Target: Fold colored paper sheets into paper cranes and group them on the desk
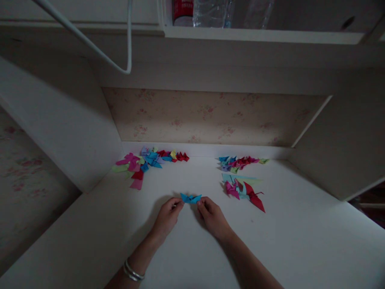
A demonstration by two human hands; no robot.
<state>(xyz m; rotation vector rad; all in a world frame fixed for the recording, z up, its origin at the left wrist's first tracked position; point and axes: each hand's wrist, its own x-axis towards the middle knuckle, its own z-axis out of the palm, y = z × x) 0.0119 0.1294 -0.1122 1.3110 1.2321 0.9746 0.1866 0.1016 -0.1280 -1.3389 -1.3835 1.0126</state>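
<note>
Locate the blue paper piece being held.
In the head view, the blue paper piece is below centre, held between the left hand and the right hand.

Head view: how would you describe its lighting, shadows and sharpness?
Head view: dim light overall; soft shadows beside the left hand and right hand on the white table. Also head view: fine creases in the blue paper hard to make out; lettering on the red label blurred.

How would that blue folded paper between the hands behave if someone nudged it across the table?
The blue folded paper is probably light: the left hand and right hand hold only its ends. Its creases likely stiffen it, though its thin points may bend. On the flat white table, its angular shape should slide rather than roll.
</note>
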